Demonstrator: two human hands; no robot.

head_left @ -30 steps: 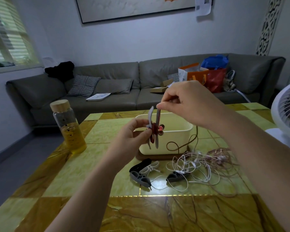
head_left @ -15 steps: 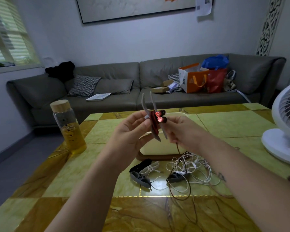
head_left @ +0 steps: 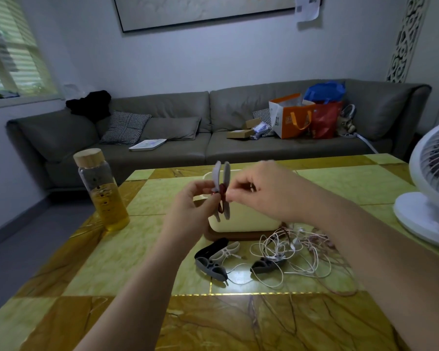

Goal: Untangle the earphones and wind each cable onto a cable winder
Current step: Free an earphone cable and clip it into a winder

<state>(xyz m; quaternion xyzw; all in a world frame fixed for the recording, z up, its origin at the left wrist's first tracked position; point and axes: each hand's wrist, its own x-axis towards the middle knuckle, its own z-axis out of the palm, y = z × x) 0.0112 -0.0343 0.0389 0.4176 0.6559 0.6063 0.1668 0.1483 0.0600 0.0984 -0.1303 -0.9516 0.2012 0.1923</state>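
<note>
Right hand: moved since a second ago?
Yes. The right hand has dropped from above the cream box's rim to in front of it, at the winder.

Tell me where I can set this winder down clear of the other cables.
Bare table lies between the bottle and the spare winders, and along the near edge below them. Another free tile sits between the cream box and the fan. Crowded: right of the spare winders, where the tangled earphones sprawl in front of the box.

Fan [head_left: 431, 188] cut by right edge; painting [head_left: 200, 8] by top edge; red cable [head_left: 222, 198] blurred, wraps uncountable.
</note>
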